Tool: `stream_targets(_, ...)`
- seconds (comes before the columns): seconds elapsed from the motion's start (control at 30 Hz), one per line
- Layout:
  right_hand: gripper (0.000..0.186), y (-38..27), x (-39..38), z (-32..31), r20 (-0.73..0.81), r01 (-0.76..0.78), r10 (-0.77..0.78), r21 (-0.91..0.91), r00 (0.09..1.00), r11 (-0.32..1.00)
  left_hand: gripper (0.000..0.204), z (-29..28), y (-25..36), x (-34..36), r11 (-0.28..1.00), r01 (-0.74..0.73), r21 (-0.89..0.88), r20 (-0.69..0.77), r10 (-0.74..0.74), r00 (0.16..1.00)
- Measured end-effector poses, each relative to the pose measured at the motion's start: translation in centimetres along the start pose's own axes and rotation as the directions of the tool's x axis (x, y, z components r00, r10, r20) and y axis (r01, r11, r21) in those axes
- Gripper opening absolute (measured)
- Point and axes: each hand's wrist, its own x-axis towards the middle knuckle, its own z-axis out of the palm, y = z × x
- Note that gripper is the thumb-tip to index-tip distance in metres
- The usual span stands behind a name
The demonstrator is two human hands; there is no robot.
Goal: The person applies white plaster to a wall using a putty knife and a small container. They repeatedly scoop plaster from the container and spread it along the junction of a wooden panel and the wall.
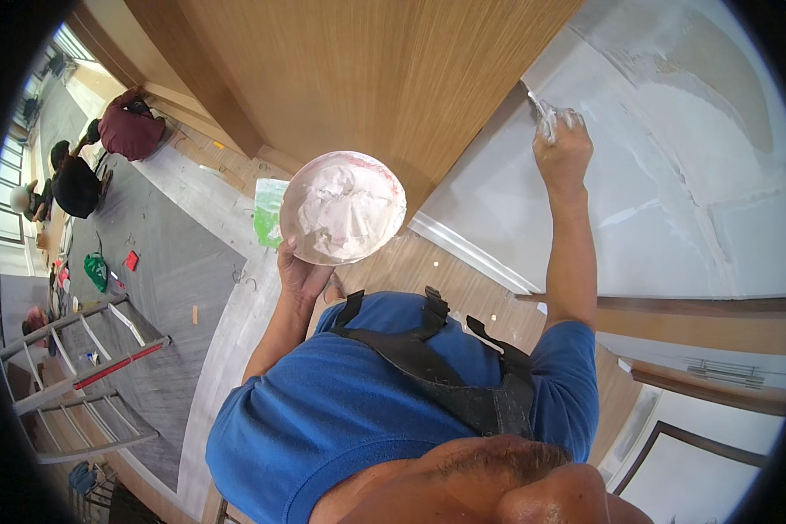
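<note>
My left hand [299, 271] grips a round bowl [341, 207] of white paste with pink smears inside its rim. My right hand [563, 148] is closed on a paste-covered putty knife [538, 109], its blade at the seam where the white wall [637, 218] meets the wood panel [367, 87]. Patches of filler and faint streaks mark the wall. Partly hidden behind the bowl is a green and white object [265, 218]; I cannot tell what it is.
Several people crouch at the left, one in maroon [131, 129], one in black [74, 185]. An aluminium ladder [87, 375] lies or leans at the lower left, near a green bag [95, 272] and a red object [131, 259]. A baseboard [472, 253] edges the wall.
</note>
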Motion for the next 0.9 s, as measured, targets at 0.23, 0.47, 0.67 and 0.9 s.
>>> stream_targets(0.23,0.016,0.1,2.1,-0.9,-0.096,-0.001,0.004,0.031,0.995,1.000,0.086,0.3,0.7,0.2,1.000,0.017,-0.010,0.012,-0.017,1.000)
stream_targets(0.47,0.022,-0.1,5.6,-3.8,-0.283,0.069,-0.072,-0.021,0.956,0.997,0.087,0.1,0.1,-0.3,1.000,0.020,-0.018,0.006,-0.020,1.000)
stream_targets(0.67,0.017,-0.3,5.5,-9.6,-0.567,-0.108,-0.127,-0.362,0.814,0.926,0.088,-0.1,0.2,-0.2,0.999,0.002,0.051,-0.007,-0.002,1.000)
stream_targets(0.9,0.017,-1.3,-6.0,-6.1,-0.425,-0.509,0.836,0.664,0.348,0.548,0.090,0.2,0.6,0.2,0.997,0.050,0.060,-0.003,-0.049,0.999)
